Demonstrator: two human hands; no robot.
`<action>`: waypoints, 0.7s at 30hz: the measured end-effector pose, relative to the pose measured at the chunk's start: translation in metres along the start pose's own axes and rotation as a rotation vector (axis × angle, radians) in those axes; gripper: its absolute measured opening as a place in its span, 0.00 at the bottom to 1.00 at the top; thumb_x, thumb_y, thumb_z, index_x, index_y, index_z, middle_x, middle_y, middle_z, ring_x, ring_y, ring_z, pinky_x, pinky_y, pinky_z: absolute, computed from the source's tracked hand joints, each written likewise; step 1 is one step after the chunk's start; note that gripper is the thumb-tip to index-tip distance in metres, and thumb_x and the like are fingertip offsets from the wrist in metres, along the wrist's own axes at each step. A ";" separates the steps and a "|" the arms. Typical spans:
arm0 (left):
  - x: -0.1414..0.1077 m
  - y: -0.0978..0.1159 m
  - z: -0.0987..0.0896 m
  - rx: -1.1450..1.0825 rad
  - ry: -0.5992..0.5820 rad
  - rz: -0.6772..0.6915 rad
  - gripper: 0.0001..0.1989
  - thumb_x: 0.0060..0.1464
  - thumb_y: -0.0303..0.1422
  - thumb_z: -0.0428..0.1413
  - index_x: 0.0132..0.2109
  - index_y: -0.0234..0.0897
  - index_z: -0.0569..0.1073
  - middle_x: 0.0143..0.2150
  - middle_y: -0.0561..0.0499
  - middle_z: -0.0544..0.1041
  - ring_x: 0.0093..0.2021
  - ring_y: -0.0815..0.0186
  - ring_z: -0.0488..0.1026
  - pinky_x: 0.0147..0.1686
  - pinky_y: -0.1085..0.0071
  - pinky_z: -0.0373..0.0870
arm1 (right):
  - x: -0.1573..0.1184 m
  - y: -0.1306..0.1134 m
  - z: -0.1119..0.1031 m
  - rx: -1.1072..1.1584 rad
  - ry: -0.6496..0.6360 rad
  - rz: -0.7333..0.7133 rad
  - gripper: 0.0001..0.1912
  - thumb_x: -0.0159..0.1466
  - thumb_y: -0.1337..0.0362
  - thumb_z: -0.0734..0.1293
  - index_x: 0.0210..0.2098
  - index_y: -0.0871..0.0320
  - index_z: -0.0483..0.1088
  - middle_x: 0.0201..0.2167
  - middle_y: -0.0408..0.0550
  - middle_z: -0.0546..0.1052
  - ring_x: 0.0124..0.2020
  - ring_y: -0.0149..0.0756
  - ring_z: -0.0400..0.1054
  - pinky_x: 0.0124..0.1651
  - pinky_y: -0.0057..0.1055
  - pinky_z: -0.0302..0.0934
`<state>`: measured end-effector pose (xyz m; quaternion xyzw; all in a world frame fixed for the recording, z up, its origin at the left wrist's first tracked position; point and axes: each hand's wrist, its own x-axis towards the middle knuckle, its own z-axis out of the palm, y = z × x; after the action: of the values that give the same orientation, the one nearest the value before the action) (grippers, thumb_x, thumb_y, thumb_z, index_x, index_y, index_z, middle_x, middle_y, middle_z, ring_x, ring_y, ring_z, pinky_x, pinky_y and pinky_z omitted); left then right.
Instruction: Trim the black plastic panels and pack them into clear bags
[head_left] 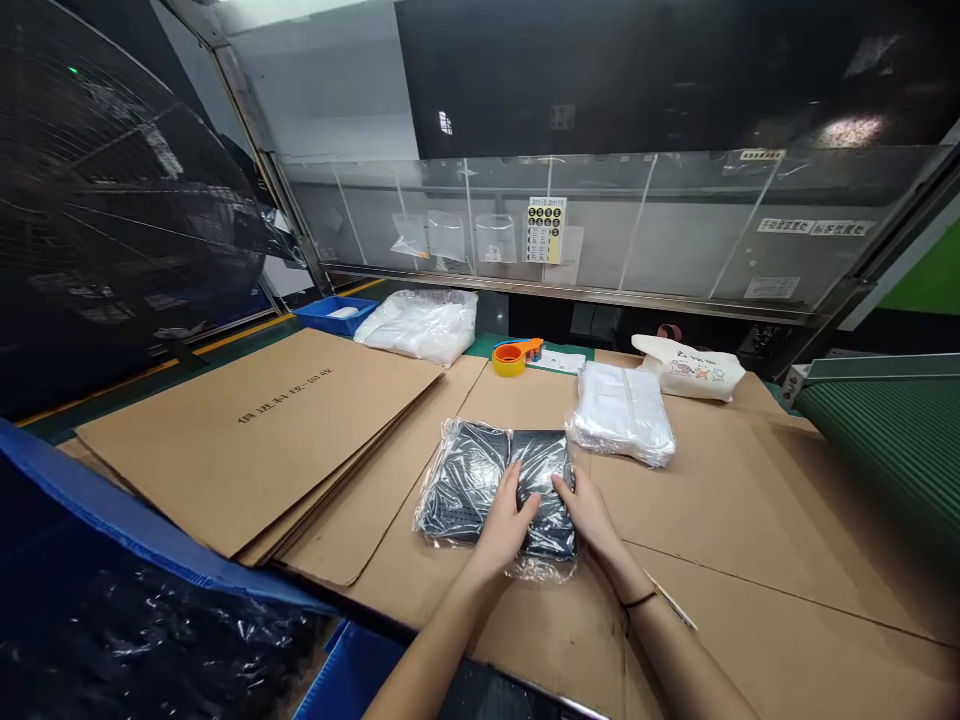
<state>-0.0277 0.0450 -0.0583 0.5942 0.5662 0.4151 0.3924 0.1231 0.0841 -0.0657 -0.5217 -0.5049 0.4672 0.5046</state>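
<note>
Two dark packs in clear plastic lie side by side on the cardboard-covered table (705,500). My left hand (506,520) and my right hand (589,505) grip the right pack (546,490) by its two sides, with both thumbs on its top. The left pack (469,480) lies flat against it, beside my left hand's fingers. Behind and right of my right hand is a stack of clear plastic bags (625,412).
Flat cardboard sheets (255,430) are piled on the left. At the back stand a blue tray (335,314), a white plastic bundle (420,325), a tape dispenser (511,358) and a white cloth pouch (694,370). A blue bin (112,510) with dark wrapped packs is at lower left; a green conveyor (885,430) is right.
</note>
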 end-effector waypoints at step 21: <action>-0.030 0.004 0.006 -0.446 0.186 0.111 0.37 0.60 0.45 0.51 0.68 0.38 0.44 0.70 0.41 0.52 0.69 0.58 0.49 0.68 0.59 0.47 | -0.059 -0.042 -0.002 0.246 -0.077 0.060 0.27 0.47 0.52 0.76 0.43 0.57 0.72 0.45 0.50 0.79 0.48 0.46 0.72 0.54 0.43 0.64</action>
<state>-0.0209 0.0153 -0.0582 0.4825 0.4607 0.6038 0.4364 0.1193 0.0248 -0.0253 -0.4524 -0.4469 0.5604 0.5307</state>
